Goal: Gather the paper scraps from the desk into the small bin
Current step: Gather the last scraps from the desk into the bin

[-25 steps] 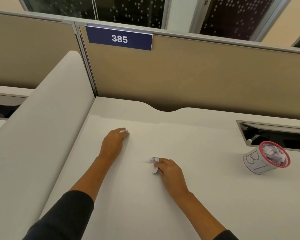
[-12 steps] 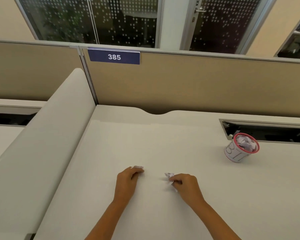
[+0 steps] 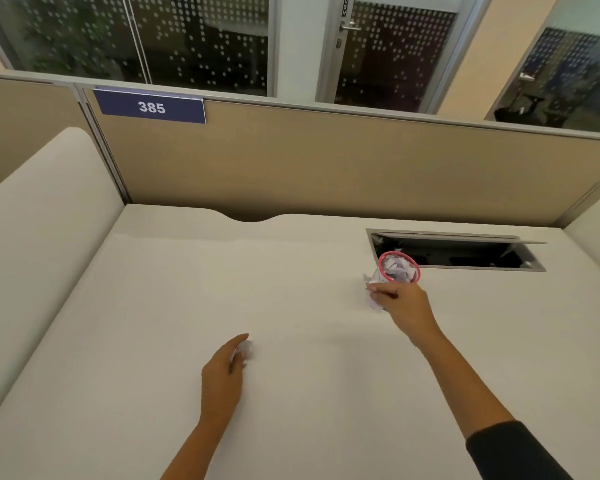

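A small white bin with a red rim (image 3: 399,268) stands on the desk at the right, with several crumpled scraps inside. My right hand (image 3: 404,304) is just in front of it and hides its lower part. That hand pinches a crumpled white paper scrap (image 3: 372,299) at the bin's left side. My left hand (image 3: 224,374) rests lower on the desk near the middle, fingers closed around another small paper scrap (image 3: 245,349).
The white desk (image 3: 153,306) is bounded by a tan partition (image 3: 326,161) at the back and a white side panel (image 3: 39,244) on the left. An open cable tray slot (image 3: 465,252) lies right behind the bin.
My right hand has travelled right and away from me with its scrap, up to the bin. My left hand has kept its scrap and stayed back near the desk's middle.
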